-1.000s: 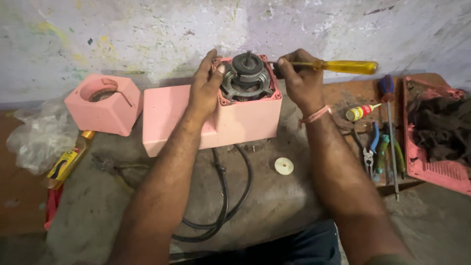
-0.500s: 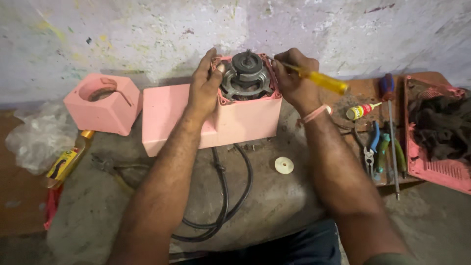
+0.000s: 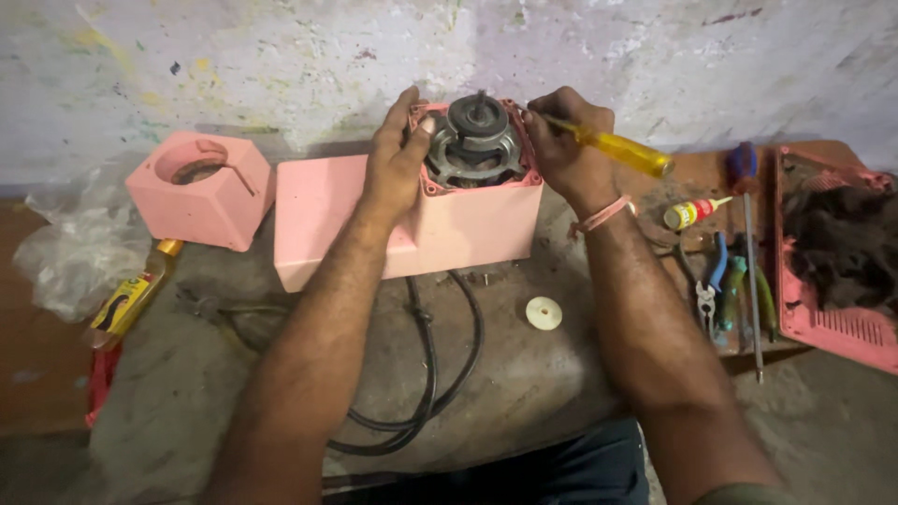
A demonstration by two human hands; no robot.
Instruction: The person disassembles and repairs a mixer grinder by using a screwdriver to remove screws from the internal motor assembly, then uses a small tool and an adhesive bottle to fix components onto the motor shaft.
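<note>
Beside motor (image 3: 475,142), screwdriver (image 3: 613,147) tip probably leftward

A small repair workshop is shown: a worn, grimy desk (image 3: 234,393) is set against a stained, peeling wall (image 3: 281,56), and pliers (image 3: 713,281), screwdrivers (image 3: 748,252) and an opened pink motor housing (image 3: 468,224) are spread across it.

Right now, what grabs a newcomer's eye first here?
The grey motor sitting in the pink housing at centre, against the wall. The left hand steadies it while the right hand works a yellow-handled screwdriver at its right edge. A black cable loops toward the viewer below it.
</note>
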